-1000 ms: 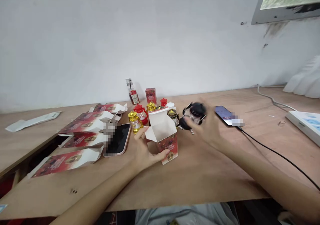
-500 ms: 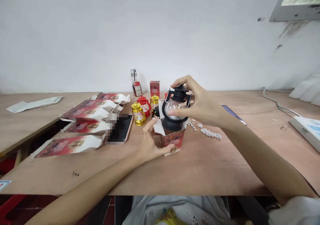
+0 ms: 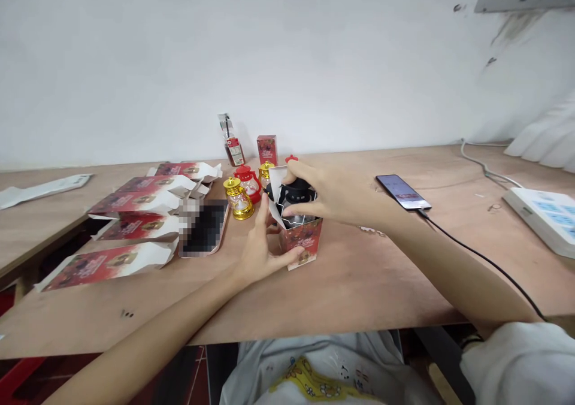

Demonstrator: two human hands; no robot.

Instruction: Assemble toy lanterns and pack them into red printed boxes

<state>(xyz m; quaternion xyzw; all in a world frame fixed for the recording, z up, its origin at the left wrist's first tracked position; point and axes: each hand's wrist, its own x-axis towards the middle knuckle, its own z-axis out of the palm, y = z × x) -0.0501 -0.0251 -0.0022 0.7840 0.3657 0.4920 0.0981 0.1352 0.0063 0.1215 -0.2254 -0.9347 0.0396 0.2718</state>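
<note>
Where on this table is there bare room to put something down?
Bare wood on the table lies along the near edge, between the red box and the cable, and also behind the phone. It is crowded around the small lanterns and the flattened boxes.

The room is bright with soft, even light — the white wall (image 3: 135, 63) looks almost washed out. Shadows are weak, only a pale one on the desk (image 3: 359, 291) under the right hand (image 3: 335, 198). The desk's edges lean and bow toward the corners — wide lens. One pixelated patch (image 3: 200, 228) sits left of centre; far things look soft.
</note>
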